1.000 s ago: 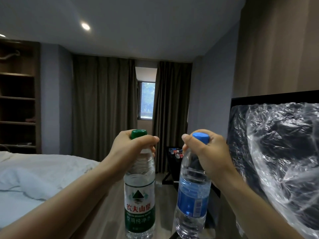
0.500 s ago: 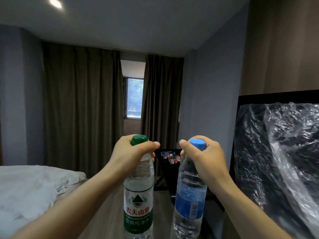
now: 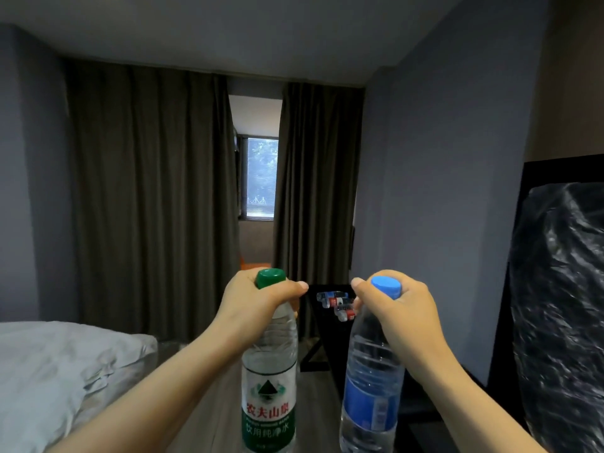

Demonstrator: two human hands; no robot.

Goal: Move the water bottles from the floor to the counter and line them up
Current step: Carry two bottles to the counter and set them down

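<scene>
My left hand (image 3: pixel 258 304) grips the neck of a clear bottle with a green cap and green-and-white label (image 3: pixel 269 384), hanging upright in the air. Just to the right, my right hand (image 3: pixel 397 313) grips the neck of a blue-capped bottle with a blue label (image 3: pixel 371 390), also upright and held at about the same height. Farther off, a dark counter (image 3: pixel 315 325) by the right wall carries a few small bottles (image 3: pixel 336 304) with red and blue labels lying together.
A bed with white bedding (image 3: pixel 55 371) fills the lower left. Dark curtains (image 3: pixel 153 197) and a window (image 3: pixel 260 178) close the far end. A black object wrapped in clear plastic (image 3: pixel 562 305) stands close at the right. Wood floor (image 3: pixel 209 403) runs between bed and counter.
The view has swung to the right and moved forward: the shelves at the left have left the frame and the counter is nearer. Both hands keep gripping their bottles the same way.
</scene>
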